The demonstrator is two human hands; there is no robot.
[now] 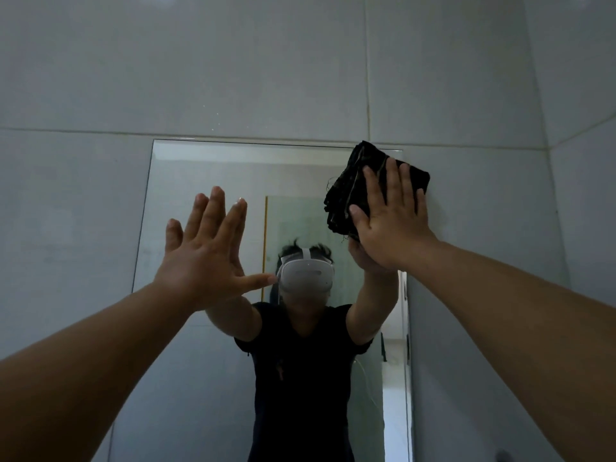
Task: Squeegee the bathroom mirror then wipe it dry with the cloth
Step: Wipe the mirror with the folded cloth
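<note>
My right hand (393, 225) lies flat on the folded dark cloth (353, 181), fingers straight and slightly fanned, pressing it against the top right corner of the mirror (200, 175), where the cloth overlaps onto the tiled wall (233, 61). My left hand (203, 258) is raised before the glass with fingers spread wide, holding nothing; I cannot tell whether it touches the mirror.

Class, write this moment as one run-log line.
phase: dry wipe | right hand: presses cloth on mirror, upper right corner | left hand: open, empty
</note>
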